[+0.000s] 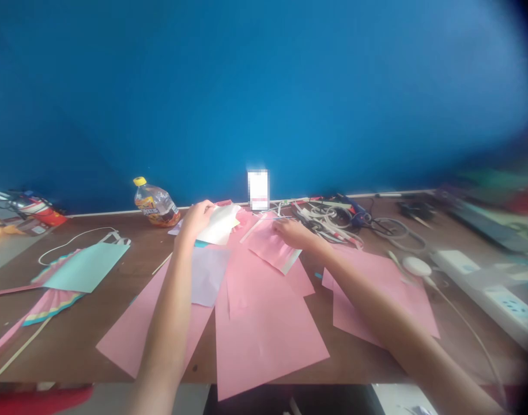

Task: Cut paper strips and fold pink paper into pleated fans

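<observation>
My left hand (199,217) is at the upper left edge of a white sheet (221,226), fingers bent over it; the fingertips are partly hidden. My right hand (291,231) is closed on a creased pink packet (270,241) with a pale strip along its edge. A thin light stick (252,228) lies across the packet's left side. Below the hands lie large pink paper sheets (268,337), overlapping on the brown table (199,373). A pale lilac sheet (210,275) rests beside my left forearm.
Left are a mint-coloured sheet (89,268) and a pleated striped paper piece (52,305). A drink bottle (155,203) leans by the blue wall. White cables (328,222) tangle at the back right. More pink sheets (372,291) and a white power strip (484,288) are on the right.
</observation>
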Tool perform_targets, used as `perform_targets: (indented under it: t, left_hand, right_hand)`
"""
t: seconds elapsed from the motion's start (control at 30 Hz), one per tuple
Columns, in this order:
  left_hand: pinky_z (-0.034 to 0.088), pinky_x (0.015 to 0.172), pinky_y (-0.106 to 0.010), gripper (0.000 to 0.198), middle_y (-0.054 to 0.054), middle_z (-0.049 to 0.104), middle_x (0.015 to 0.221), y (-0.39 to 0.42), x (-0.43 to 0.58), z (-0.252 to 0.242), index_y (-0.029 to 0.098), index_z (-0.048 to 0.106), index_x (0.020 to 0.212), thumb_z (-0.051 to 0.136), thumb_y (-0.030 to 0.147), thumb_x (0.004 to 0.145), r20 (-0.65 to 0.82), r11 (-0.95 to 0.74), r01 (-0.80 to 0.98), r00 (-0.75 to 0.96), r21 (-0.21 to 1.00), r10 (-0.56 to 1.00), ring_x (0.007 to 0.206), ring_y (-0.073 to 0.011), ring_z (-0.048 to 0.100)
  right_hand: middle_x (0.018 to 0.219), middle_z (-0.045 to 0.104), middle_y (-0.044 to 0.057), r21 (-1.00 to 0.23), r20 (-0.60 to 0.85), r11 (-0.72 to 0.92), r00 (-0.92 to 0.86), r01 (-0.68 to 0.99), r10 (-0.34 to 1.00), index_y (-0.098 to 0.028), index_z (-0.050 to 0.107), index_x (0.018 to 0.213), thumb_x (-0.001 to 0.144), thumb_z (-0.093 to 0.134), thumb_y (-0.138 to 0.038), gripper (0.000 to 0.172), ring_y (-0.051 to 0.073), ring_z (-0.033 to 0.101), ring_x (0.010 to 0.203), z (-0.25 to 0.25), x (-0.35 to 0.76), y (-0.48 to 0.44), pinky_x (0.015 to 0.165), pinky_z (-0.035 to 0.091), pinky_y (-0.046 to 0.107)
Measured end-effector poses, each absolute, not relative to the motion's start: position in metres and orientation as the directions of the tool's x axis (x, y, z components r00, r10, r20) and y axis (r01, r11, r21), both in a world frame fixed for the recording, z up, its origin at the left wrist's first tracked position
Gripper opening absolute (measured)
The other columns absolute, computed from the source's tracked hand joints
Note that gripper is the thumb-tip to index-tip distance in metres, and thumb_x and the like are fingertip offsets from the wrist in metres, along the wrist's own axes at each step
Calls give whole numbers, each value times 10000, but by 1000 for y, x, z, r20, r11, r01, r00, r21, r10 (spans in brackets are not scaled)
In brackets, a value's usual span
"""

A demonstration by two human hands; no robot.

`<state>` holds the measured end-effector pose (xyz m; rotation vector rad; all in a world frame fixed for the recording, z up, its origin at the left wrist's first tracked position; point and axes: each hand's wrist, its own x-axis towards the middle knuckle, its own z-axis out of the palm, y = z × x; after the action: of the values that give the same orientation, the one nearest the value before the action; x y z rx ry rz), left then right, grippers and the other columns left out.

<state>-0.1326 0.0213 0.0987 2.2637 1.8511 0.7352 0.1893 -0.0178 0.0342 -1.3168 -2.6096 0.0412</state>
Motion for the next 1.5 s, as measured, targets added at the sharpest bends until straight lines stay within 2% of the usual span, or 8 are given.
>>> perform_targets:
  t: [0.27, 0.4, 0.5, 0.67, 0.97, 1.17, 1.37, 1.5]
  left_hand:
    - [416, 712, -269, 295, -56, 709, 969, 17, -99, 96, 214, 617, 1086, 387, 255, 904, 306, -284, 854, 157, 436, 939, 835, -196, 631]
    - [425, 709, -267, 304, -62, 701, 983, 13, -78, 86, 219, 591, 1125, 403, 314, 907, 188, -360, 818, 307, 449, 933, 826, -194, 639]
    - [421, 676, -299, 314, -84, 686, 831, 7, -56, 75, 192, 630, 940, 418, 420, 891, 6, -343, 878, 362, 333, 932, 747, -231, 628]
    - [433, 733, -328, 371, -175, 646, 1085, -3, -27, 61, 157, 601, 990, 552, 474, 802, -81, -339, 925, 356, 172, 931, 963, -316, 618]
    - [417, 646, -279, 324, -105, 669, 925, -1, -26, 59, 172, 568, 1047, 604, 328, 765, -196, -345, 892, 408, 292, 892, 786, -239, 625]
    - [415, 653, -238, 489, -61, 640, 1057, 5, -37, 58, 230, 504, 1251, 593, 305, 776, -212, -385, 827, 497, 409, 842, 870, -214, 610]
    - [386, 637, -254, 355, -43, 650, 897, 2, -44, 74, 208, 623, 1091, 603, 326, 756, -127, -456, 727, 589, 513, 798, 736, -201, 584]
    - [369, 608, -252, 286, -38, 642, 822, 0, -48, 85, 192, 654, 984, 608, 348, 748, -120, -486, 688, 634, 539, 764, 694, -189, 565]
  right_hand:
    - [971, 620, 126, -210, 222, 564, -523, 799, 823, -140, 533, 976, 945, 309, -121, 227, 209, 539, 860, 25, 195, -15, 709, 339, 294]
    - [962, 620, 130, -225, 199, 554, -518, 802, 832, -141, 528, 965, 950, 308, -134, 220, 211, 540, 847, 25, 196, -14, 709, 340, 301]
    - [938, 623, 115, -270, 194, 554, -519, 788, 833, -148, 524, 967, 946, 318, -131, 208, 200, 547, 825, 29, 196, -16, 702, 345, 291]
    - [935, 629, 106, -319, 222, 568, -523, 759, 823, -162, 526, 964, 960, 323, -175, 203, 196, 555, 828, 31, 196, -16, 704, 353, 284]
    - [992, 653, 105, -370, 222, 573, -530, 731, 819, -174, 559, 1025, 960, 312, -197, 257, 207, 574, 884, 30, 196, -14, 718, 377, 285]
    - [988, 635, 116, -394, 233, 551, -500, 735, 834, -167, 553, 1044, 962, 300, -219, 271, 215, 564, 897, 31, 194, -17, 755, 394, 308]
    - [1116, 554, 137, -483, 322, 614, -525, 624, 788, -169, 537, 906, 905, 340, -192, 198, 201, 539, 952, 27, 192, -13, 792, 421, 319]
    - [921, 604, 78, -537, 278, 564, -500, 627, 820, -177, 528, 842, 859, 385, -170, 145, 181, 537, 827, 30, 195, -12, 734, 399, 287]
